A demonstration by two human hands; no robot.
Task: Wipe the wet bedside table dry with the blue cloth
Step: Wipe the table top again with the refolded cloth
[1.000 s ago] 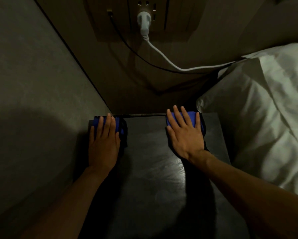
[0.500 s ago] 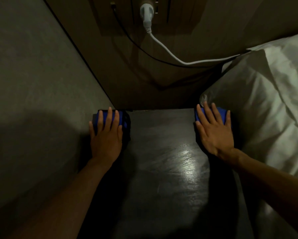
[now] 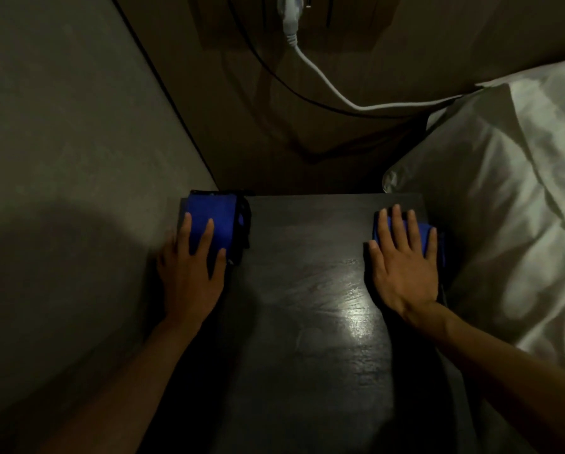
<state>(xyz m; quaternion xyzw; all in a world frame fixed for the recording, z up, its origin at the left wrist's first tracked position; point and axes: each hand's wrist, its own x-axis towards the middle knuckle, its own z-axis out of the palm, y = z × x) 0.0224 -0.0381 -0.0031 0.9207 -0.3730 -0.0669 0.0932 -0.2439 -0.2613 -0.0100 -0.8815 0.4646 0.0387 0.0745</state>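
Head view, dim light. Left hand (image 3: 189, 276) lies flat, fingers straight and spread, only the fingertips pressing the left cloth (image 3: 212, 217) at the tabletop's (image 3: 307, 339) back-left corner, hard against the wall; its palm sits nearer than the cloth. Right hand (image 3: 402, 273) is likewise flat and wide, covering most of the right cloth (image 3: 426, 234) at the tabletop's right edge, just beside the pillow (image 3: 487, 208). Flat palms probably spread pressure so each folded blue pad drags water rather than skating over it; one pad per side looks like a way to split the tabletop into two lanes. A sheen at the tabletop's centre suggests that patch is still wet. Against half a second ago, the left hand has slid toward the tabletop's near side, baring more cloth, which stays in its corner. The right hand and cloth have drawn slightly off the back-right corner. A second ago they sat mid-back.
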